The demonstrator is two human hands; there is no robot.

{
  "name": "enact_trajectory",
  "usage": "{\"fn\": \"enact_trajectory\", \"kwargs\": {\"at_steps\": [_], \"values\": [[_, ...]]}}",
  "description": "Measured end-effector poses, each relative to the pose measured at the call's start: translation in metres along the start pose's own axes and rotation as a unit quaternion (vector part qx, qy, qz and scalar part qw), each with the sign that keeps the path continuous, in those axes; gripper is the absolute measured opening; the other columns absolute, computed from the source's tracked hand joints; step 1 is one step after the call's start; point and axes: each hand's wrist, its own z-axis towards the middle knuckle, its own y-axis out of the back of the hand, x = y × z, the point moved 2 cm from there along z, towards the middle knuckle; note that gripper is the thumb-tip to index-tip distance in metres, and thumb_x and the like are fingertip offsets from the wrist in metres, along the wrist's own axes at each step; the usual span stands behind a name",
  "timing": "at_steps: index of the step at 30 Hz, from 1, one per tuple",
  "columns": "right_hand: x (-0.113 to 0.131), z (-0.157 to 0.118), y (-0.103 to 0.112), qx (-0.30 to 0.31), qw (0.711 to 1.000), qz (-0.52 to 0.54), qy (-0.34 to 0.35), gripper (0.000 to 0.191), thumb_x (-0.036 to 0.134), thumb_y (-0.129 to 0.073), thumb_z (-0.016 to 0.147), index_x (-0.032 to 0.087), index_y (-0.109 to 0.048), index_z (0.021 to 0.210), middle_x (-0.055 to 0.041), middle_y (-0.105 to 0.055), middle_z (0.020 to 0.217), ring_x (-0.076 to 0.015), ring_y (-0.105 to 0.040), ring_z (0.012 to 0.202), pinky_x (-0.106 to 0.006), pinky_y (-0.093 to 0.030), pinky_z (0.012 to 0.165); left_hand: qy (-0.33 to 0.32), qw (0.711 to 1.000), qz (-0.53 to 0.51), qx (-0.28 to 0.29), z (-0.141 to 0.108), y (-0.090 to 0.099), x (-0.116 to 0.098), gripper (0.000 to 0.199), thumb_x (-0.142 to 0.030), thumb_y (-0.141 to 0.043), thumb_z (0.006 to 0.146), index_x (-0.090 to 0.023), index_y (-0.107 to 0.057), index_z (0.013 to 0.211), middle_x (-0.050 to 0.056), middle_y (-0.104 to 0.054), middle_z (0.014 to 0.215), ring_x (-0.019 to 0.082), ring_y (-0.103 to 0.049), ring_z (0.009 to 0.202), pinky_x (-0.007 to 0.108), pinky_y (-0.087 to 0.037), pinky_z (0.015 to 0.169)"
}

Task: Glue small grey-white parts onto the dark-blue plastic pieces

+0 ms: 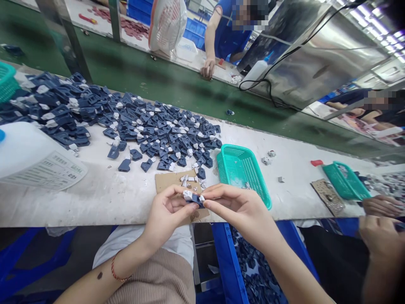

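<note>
Between my two hands, just above the table's front edge, is a small dark blue plastic part with white pieces on it. My left hand pinches its left side with thumb and fingers. From the right, my right hand grips the white piece at the other end with its fingertips. Under them lies a piece of brown cardboard bearing small metal and white bits. The exact kind of the part I cannot make out.
A large pile of similar blue parts covers the table's left and middle. A green basket stands right of my hands. At left is a white jug. Below the table edge, a blue crate holds more parts. Co-workers' hands are at right.
</note>
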Motion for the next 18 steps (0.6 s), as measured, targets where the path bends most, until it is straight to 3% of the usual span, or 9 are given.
{"fn": "enact_trajectory", "kwargs": {"at_steps": [10, 14, 18], "values": [[0.013, -0.004, -0.003, 0.011, 0.989, -0.124, 0.080, 0.007, 0.022, -0.066, 0.082, 0.022, -0.073, 0.082, -0.0038, -0.075, 0.086, -0.0185, -0.070, 0.083, -0.029, -0.058, 0.076, -0.035, 0.999, 0.022, -0.005, -0.005, 0.001, -0.003, 0.018, -0.022, -0.079, 0.069, -0.017, -0.064, 0.077, 0.003, -0.072, 0.086, 0.016, -0.070, 0.079, 0.025, -0.058, 0.073], [0.010, -0.004, -0.002, 0.029, 0.999, -0.024, 0.034, 0.008, 0.027, -0.068, 0.082, 0.021, -0.073, 0.084, -0.0044, -0.074, 0.089, -0.0182, -0.070, 0.084, -0.027, -0.059, 0.074, -0.032, 0.999, 0.013, -0.010, -0.008, 0.000, -0.006, 0.019, -0.021, -0.080, 0.067, -0.018, -0.064, 0.075, 0.003, -0.074, 0.084, 0.017, -0.071, 0.077, 0.025, -0.058, 0.071], [-0.001, -0.003, -0.009, 0.008, 0.995, 0.100, -0.015, 0.031, 0.042, -0.048, 0.093, 0.021, -0.068, 0.103, -0.0021, -0.070, 0.076, -0.0128, -0.066, 0.062, -0.025, -0.059, 0.060, -0.044, 0.999, 0.018, -0.026, -0.011, -0.002, -0.012, 0.018, -0.016, -0.081, 0.065, -0.018, -0.065, 0.075, 0.002, -0.075, 0.080, 0.015, -0.071, 0.078, 0.022, -0.057, 0.074]]}}
